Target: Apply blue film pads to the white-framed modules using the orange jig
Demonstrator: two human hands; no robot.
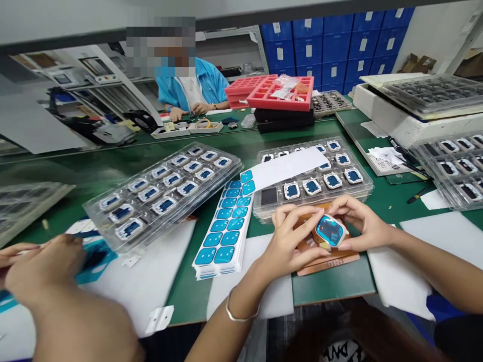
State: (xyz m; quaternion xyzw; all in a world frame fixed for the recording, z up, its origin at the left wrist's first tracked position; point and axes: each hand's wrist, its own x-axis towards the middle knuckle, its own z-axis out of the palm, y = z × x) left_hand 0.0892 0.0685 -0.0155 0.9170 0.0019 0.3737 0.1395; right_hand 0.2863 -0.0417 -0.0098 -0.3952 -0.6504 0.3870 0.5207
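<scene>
My left hand (290, 241), with a silver bangle on its wrist, pinches the left side of a small watch-like case (329, 230) with a shiny blue face. The case's right edge is between the fingers of my right hand (356, 223). Both hands hold it tilted above an orange-brown printed card (328, 265). Left of my hands lies a stack of white sheets with blue rounded stickers (225, 236). A white strip (289, 167) extends from it across a clear tray of similar cases (311, 186).
Another clear tray of cases (162, 195) lies tilted at centre left. Neighbouring hands (45, 266) work at far left. A person in blue (192, 90) sits opposite. Red trays (281, 93) stand at the back, more case trays (458, 168) at right. White foam sheets (445, 241) flank my hands.
</scene>
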